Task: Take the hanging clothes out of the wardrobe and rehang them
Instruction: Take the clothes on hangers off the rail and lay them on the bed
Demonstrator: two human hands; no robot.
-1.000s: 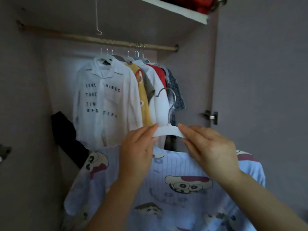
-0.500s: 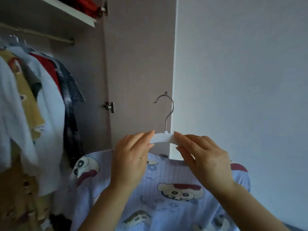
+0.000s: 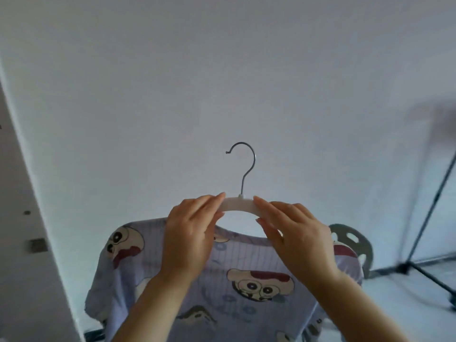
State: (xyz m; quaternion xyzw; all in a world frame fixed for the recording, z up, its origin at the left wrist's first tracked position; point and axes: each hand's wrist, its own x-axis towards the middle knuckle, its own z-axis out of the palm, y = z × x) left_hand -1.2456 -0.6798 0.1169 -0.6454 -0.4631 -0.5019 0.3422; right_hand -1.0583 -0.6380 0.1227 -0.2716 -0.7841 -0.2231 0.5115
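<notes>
A white hanger (image 3: 238, 203) with a metal hook (image 3: 244, 164) carries a light blue shirt (image 3: 222, 275) printed with cartoon faces. I hold it up in front of a plain white wall. My left hand (image 3: 190, 233) grips the hanger's left arm, fingers over the top and thumb beneath. Over on the right arm of the hanger, my right hand (image 3: 296, 235) grips in the same way. The hook points up, its opening facing left. The shirt hangs flat below my hands, and my forearms hide part of its front.
The wardrobe door edge (image 3: 27, 218) with a small hinge plate runs down the left side. A grey chair back (image 3: 355, 243) shows behind the shirt's right shoulder. A black tripod stand (image 3: 419, 233) rises at the far right over a pale floor.
The view has swung right, away from the wardrobe and its hanging clothes, onto the bare wall. Both hands keep the same hold on the hanger and the shirt has come along.
</notes>
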